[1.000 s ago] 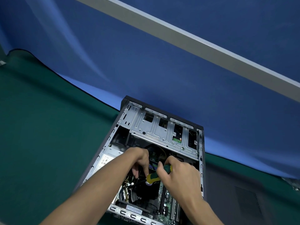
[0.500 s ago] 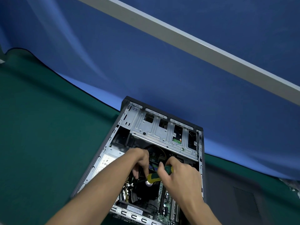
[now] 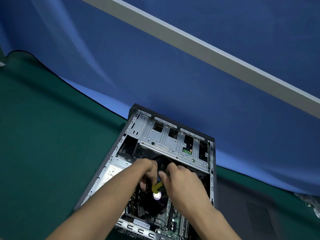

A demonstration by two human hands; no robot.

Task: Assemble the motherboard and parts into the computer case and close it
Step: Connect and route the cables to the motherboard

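Case: computer case [image 3: 110, 172] lies open on the green mat; motherboard [image 3: 174, 220] seated inside, near end
Right hand [image 3: 183, 184]: wrapped round the yellow-handled screwdriver [image 3: 157, 187]
Left hand [image 3: 147, 172]: fingers curled beside the shaft; its hold unclear
Handling: board stiff but fragile, I judge; take it by its edges

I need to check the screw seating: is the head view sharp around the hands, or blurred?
Head view: motion blur smears the fingertips of the left hand and right hand around the screwdriver; its shaft and tip are hidden; the drive cage is sharp; wide-angle bending shows at the edges.
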